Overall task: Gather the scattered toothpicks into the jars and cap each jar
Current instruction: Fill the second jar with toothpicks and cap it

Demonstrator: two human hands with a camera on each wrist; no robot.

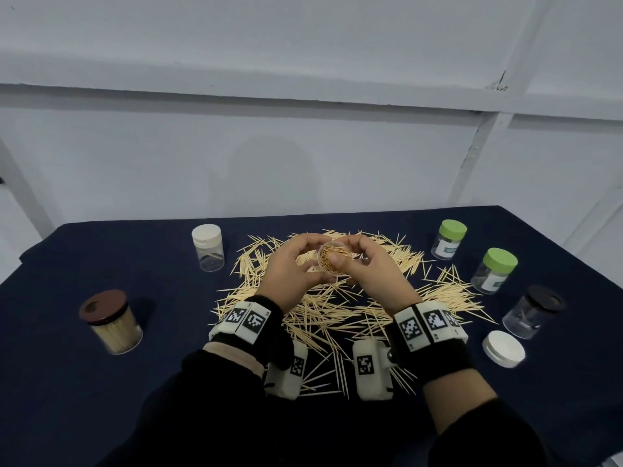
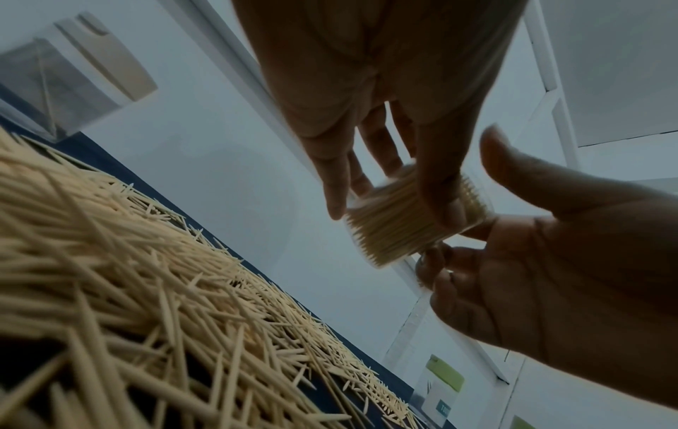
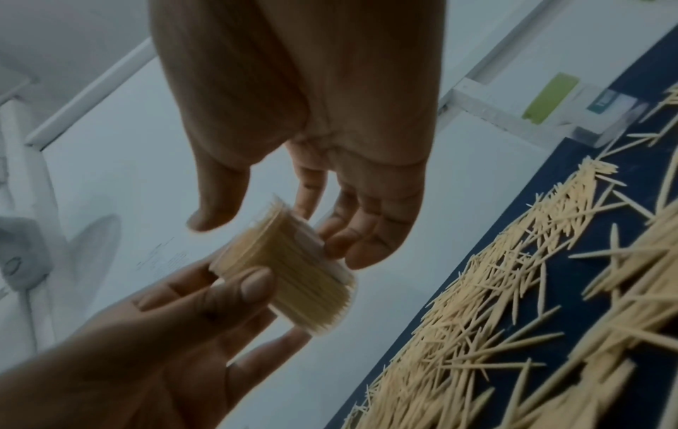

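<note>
Toothpick-filled jar (image 1: 332,261) uncapped, gripped by both hands, left (image 1: 292,268), right (image 1: 373,270), fingers hiding its base

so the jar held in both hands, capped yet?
Uncapped. The jar shows an open mouth packed with toothpick ends; both wrist views show no lid on it. A loose white cap lies on the cloth.

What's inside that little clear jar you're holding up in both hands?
The small clear plastic jar, uncapped, is packed with pale wooden toothpicks standing on end. Left hand and right hand cover parts of its wall.
</note>
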